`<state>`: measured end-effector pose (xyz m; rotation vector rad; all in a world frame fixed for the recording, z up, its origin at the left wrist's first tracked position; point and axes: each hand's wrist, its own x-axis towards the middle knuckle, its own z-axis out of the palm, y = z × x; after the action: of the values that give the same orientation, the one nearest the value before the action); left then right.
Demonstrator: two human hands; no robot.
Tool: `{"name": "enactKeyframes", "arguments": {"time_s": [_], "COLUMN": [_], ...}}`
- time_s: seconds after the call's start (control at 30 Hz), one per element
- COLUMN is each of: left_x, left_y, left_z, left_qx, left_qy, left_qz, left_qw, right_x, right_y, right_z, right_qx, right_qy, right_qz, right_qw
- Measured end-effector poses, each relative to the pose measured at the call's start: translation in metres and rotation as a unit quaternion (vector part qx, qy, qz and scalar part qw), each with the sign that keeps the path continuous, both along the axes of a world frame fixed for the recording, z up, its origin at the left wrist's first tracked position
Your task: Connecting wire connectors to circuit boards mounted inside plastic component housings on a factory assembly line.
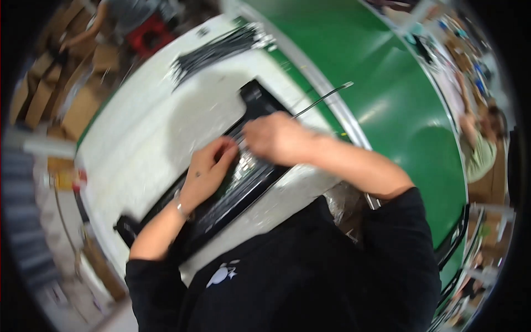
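We are noting a long black part [235, 205], lying diagonally across the white surface [149, 127], directly beneath the two hands. Its skin is looking smooth and glossy, probably plastic; its long sides are running nearly straight, and its far end is flaring into a blunt projecting lobe. Between the hands we are seeing a bright silvery patch [243, 164]; we cannot tell whether it is a reflection or a separate piece.

Fingers, left hand [207, 169]: thumb and index are bending toward each other over the part, tips nearly meeting. Fingers, right hand [276, 138]: curling inward in a loose fist, tips just beside the left ones. Both are blurring, so we cannot tell what, if anything, either is gripping. A thin dark cable [323, 98] with a pale tip is sticking out beyond the right hand.

Further out, we are recording a bundle of dark cables [218, 51], pale-ended, lying on the far part of the surface. Crinkled clear film [340, 205] is showing below the right forearm. A smooth green surface [343, 44] is reflecting light at right; brown cardboard boxes [86, 113] are standing at left.
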<state>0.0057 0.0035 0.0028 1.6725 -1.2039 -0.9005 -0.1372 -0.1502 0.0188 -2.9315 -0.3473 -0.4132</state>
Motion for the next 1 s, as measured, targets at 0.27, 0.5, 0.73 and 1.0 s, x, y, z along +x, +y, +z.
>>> {"name": "enactKeyframes", "arguments": {"time_s": [0.27,0.5,0.73,1.0], "left_x": [0.028,0.022,0.021,0.022], "left_y": [0.025,0.02,0.024,0.021], "left_z": [-0.012,-0.009,-0.017,-0.013], "left_qx": [-0.117,-0.103,-0.098,-0.097], "left_qy": [-0.443,-0.43,-0.424,-0.419], "left_qz": [0.013,0.018,0.019,0.021], "left_qw": [0.889,0.897,0.9,0.902], "right_x": [0.001,-0.004,-0.002,-0.002], "right_y": [-0.006,0.001,-0.001,-0.005], "right_z": [0.005,0.004,0.001,-0.003], "right_qx": [-0.007,0.007,0.066,0.102], "right_qy": [0.097,0.084,0.127,0.116], "right_qz": [0.014,0.032,0.039,0.057], "right_qw": [0.995,0.996,0.989,0.986]}}
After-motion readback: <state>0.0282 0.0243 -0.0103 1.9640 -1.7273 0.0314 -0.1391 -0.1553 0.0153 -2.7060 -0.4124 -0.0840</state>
